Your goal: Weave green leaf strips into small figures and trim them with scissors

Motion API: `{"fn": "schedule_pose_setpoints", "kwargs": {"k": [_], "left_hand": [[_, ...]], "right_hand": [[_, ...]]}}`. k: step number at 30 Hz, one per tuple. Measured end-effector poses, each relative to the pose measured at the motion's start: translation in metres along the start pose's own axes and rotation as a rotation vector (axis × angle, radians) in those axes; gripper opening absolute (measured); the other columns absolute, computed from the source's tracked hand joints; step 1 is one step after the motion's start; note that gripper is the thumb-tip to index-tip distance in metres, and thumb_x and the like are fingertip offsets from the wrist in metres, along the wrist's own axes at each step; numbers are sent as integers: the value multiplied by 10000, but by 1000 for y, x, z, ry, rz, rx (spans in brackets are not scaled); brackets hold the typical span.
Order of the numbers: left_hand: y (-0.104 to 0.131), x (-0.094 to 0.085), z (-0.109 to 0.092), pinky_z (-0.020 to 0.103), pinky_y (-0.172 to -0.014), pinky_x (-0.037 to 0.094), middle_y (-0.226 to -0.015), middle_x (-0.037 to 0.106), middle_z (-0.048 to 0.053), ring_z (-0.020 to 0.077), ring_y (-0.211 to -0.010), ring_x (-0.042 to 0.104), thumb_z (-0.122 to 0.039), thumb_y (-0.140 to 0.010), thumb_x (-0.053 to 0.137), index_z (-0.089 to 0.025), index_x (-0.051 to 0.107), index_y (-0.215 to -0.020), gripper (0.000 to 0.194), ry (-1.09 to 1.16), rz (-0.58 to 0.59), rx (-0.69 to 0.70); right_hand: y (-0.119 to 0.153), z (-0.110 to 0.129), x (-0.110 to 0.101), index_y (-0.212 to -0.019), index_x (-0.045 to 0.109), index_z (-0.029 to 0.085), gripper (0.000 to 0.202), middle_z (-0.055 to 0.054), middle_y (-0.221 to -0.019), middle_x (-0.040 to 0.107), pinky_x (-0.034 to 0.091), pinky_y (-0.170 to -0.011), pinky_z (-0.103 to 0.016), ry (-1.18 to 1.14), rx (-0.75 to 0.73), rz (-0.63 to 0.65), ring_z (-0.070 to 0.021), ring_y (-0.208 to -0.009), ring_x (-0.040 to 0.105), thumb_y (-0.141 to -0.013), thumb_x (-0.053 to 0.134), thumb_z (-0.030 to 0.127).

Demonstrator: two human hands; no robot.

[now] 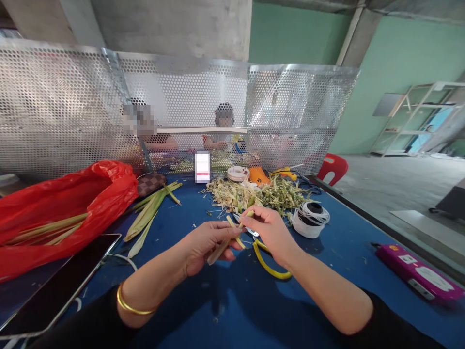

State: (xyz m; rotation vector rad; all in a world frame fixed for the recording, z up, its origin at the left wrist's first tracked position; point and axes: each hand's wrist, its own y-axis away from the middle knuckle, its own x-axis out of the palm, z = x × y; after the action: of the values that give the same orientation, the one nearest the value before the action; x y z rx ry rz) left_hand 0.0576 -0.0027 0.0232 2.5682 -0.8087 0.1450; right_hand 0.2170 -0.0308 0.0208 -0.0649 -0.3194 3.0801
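Pale leaf strips (234,230) cross one another between my two hands. My left hand (214,241) has its fingers closed round the strips, and one wide end sticks out below them. My right hand (262,225) pinches the upper end of a strip near the left fingertips. Just beneath the hands lie scissors with yellow handles (269,269), their blades partly hidden. Behind the hands is a heap of dried leaf scraps (286,195). A spool of white cord (309,224) stands to the right of my right hand.
At left lie a red plastic bag (109,186) with long stalks, loose green leaves (148,213) and a dark tablet (58,286). A phone (202,167) stands at the back, near a tape roll (238,173). A purple case (417,274) lies right. People sit behind a perforated metal screen (290,106).
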Motion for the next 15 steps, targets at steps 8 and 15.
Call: {"fn": "schedule_pose_setpoints", "kwargs": {"k": [8,15], "left_hand": [[1,12,4,223,-490,454,-558,677,39,104,-425,561,-307,-666,731,-130,697,-753,200,-138,-116,200],[4,18,9,261,-542,493,-539,667,36,141,-468,606,-332,-687,713,-132,684,-722,206,-158,-107,205]], "right_hand": [[4,-8,5,-546,573,174,222,8,-560,574,376,-611,-272,-50,33,-114,-140,-587,495,-695,645,322],[4,-15,6,-566,542,177,213,37,-549,486,325,-557,-251,24,-35,-233,-116,-561,408,-721,623,298]]}}
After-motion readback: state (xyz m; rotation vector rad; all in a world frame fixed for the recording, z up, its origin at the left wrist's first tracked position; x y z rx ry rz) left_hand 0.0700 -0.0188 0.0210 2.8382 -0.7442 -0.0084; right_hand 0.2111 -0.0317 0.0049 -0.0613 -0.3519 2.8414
